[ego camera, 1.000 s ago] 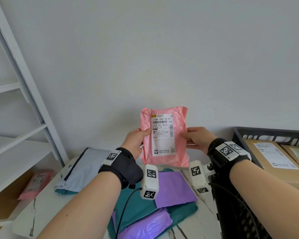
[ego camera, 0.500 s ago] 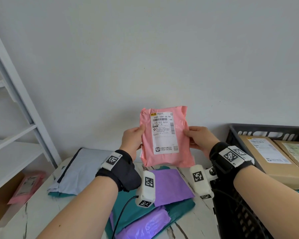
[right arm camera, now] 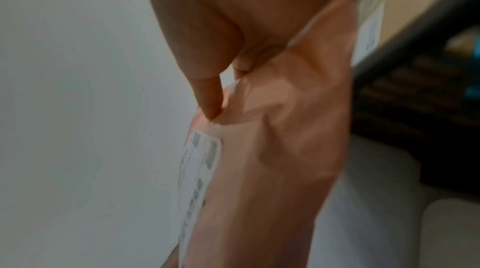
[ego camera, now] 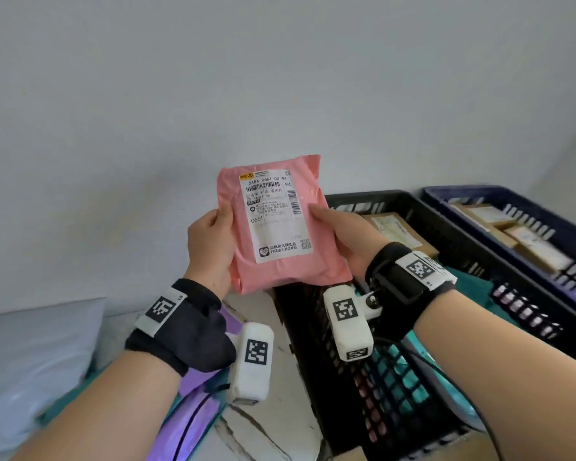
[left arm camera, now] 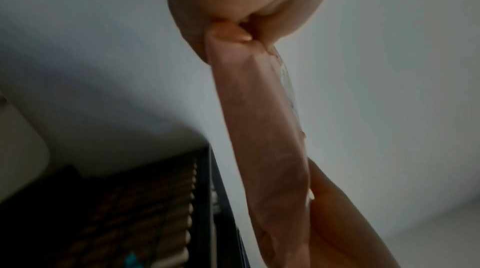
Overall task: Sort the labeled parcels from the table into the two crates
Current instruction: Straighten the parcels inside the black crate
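A pink parcel (ego camera: 281, 224) is held upright in the air by both hands, its white shipping label (ego camera: 275, 214) turned toward the head camera. The parcel's left edge is gripped by the left hand (ego camera: 210, 242), with the thumb laid on the front face and the other fingers hidden behind it; in the left wrist view the thumb is seen pressed against the parcel's edge (left arm camera: 262, 128). The right edge is pinched by the right hand (ego camera: 345, 239), thumb on the front beside the label and fingers behind; the thumb tip is seen dug into the pink film (right arm camera: 272, 149) in the right wrist view. The parcel is held above the near rim of a black crate (ego camera: 453, 234), in which brown cardboard boxes (ego camera: 396, 231) are lying. A dark blue crate (ego camera: 499, 201) with more boxes is placed just beside it on the right. On the marbled table (ego camera: 263, 424) below, purple parcels (ego camera: 193, 414) and a grey parcel (ego camera: 37, 357) are left lying.
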Action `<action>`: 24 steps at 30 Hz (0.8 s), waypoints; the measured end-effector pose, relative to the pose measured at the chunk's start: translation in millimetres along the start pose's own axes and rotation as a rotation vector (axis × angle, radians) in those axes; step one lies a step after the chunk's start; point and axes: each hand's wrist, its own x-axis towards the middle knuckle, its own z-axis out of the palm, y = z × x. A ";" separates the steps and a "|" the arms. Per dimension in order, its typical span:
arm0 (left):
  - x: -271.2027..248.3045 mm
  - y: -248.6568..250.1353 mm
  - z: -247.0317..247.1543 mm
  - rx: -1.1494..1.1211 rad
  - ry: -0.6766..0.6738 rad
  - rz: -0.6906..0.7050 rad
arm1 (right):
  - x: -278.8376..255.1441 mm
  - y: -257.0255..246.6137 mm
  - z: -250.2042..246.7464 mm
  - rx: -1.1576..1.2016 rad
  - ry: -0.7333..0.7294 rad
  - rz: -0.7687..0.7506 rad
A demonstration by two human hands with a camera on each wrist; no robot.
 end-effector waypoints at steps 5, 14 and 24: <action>-35.4 -11.9 89.6 -0.027 -0.117 -0.002 | -25.5 -7.0 -86.0 0.029 0.094 -0.002; -107.8 -33.9 268.0 0.111 -0.319 0.034 | -59.8 -3.6 -265.9 0.026 0.164 -0.038; -144.6 -65.6 458.1 0.197 -0.490 -0.029 | -67.3 -33.7 -495.4 -0.183 0.461 -0.206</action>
